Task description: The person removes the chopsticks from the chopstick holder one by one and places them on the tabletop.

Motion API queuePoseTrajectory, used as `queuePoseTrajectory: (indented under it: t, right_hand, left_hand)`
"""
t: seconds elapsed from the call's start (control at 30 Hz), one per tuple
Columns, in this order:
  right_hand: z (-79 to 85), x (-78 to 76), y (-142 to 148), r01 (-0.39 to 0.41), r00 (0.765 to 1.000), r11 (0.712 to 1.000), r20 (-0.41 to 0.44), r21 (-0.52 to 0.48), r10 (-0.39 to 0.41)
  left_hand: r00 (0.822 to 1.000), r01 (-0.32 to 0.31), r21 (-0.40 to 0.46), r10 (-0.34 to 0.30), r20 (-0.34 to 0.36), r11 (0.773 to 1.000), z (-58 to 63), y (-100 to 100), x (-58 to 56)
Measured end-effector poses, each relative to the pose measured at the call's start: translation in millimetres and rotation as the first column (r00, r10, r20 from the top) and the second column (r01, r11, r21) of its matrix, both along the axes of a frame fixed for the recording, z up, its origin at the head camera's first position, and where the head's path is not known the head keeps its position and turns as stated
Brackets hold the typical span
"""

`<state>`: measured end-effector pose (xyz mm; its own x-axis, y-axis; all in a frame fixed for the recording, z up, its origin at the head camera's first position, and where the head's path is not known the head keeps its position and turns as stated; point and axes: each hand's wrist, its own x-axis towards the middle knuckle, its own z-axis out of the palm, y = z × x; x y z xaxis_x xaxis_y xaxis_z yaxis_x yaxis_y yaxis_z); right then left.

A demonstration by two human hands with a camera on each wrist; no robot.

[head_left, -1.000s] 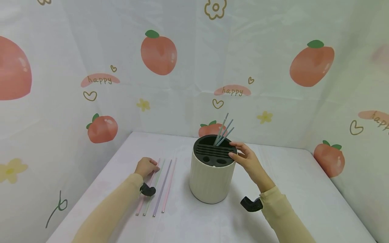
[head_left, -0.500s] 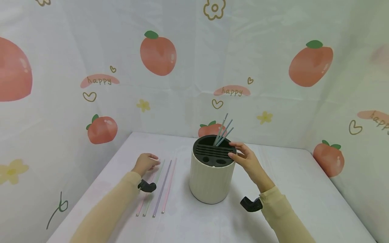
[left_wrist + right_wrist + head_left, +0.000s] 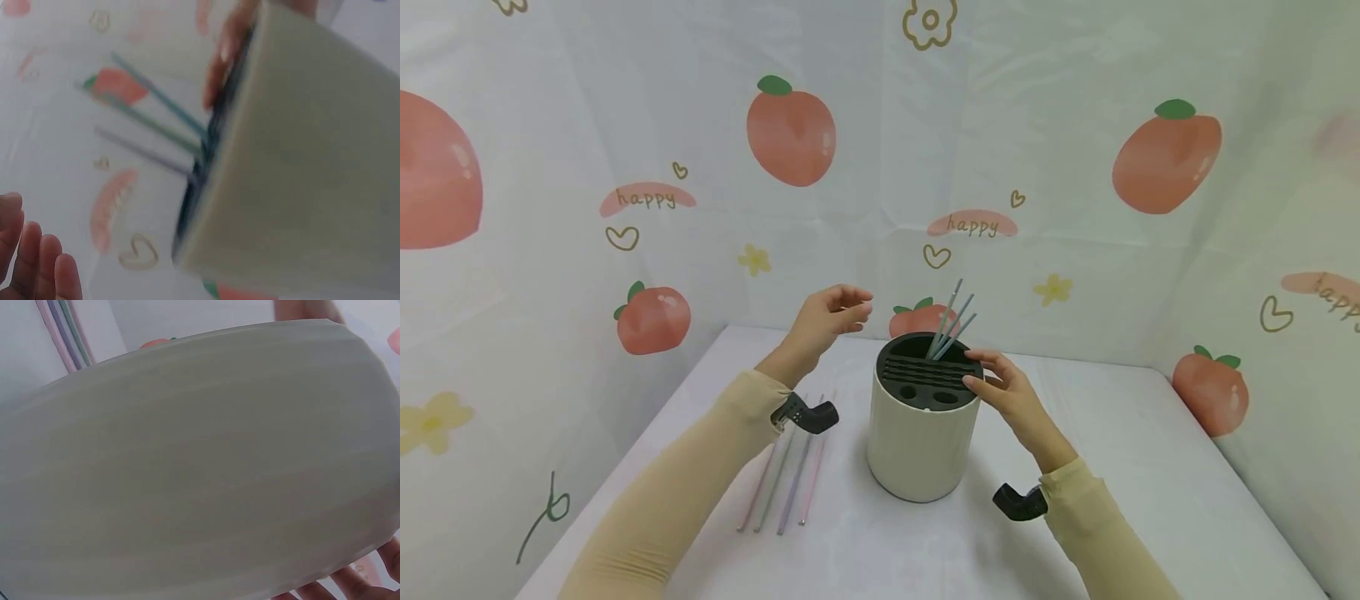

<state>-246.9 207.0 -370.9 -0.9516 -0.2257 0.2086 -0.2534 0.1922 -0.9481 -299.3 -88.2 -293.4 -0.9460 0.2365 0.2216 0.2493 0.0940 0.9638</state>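
Note:
A cream ribbed knife holder point(image 3: 917, 450) with a black slotted top point(image 3: 928, 383) stands upright on the table. Three thin bluish and greenish sticks point(image 3: 951, 325) lean out of its large rear opening. My right hand point(image 3: 1018, 404) holds the holder's right rim, thumb and fingers over the edge; the right wrist view shows its fingertips point(image 3: 350, 584) beyond the holder wall. Raised behind and left of the holder, my left hand point(image 3: 827, 323) holds nothing, its fingers point(image 3: 47, 265) loosely bent. Several pastel sticks point(image 3: 791, 483) lie side by side under my left forearm.
A white cloth with printed fruit point(image 3: 790, 133) hangs behind and at both sides of the white-covered table point(image 3: 1120, 450). A black wrist camera point(image 3: 808, 414) juts from the left sleeve, another point(image 3: 1021, 504) from the right one.
My left hand has left the sticks on the table and moved up and to the right, toward the holder. My right hand and the holder have stayed in place.

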Motion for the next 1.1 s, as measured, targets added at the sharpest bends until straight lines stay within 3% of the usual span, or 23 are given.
queuePoseTrajectory:
  t: [0.1, 0.23, 0.37, 0.6, 0.87, 1.1]
  right_hand:
    - [-0.1, -0.5, -0.1, -0.001, 1.0, 1.0, 0.001, -0.002, 0.001]
    - [0.6, -0.4, -0.5, 0.003, 1.0, 1.0, -0.004, -0.011, -0.003]
    - [0.7, 0.2, -1.6, -0.003, 1.0, 1.0, 0.0, -0.025, 0.003]
    - [0.0, 0.6, -2.0, -0.019, 1.0, 0.998, -0.004, -0.061, 0.019]
    - [0.0, -0.2, -0.6, -0.014, 1.0, 0.999, -0.001, -0.035, 0.014]
    - [-0.4, -0.8, -0.6, -0.005, 1.0, 1.0, 0.0, -0.023, 0.005]
  left_hand:
    - [0.997, 0.074, 0.004, -0.074, 0.001, 0.997, 14.2, 21.4, 2.8]
    - [0.99, 0.14, -0.031, -0.14, 0.001, 0.99, 22.4, 44.6, 2.8]
    - [0.985, 0.171, -0.052, -0.169, 0.026, 0.984, 23.0, 61.0, -0.9]
    - [0.964, 0.249, 0.0, -0.248, 0.096, 0.968, 19.0, 77.4, -4.8]
    - [0.972, 0.229, -0.143, -0.218, 0.087, 0.963, 12.5, 85.5, -5.4]
    - [0.976, 0.216, -0.116, -0.213, 0.04, 0.969, 15.7, 84.1, -5.5]
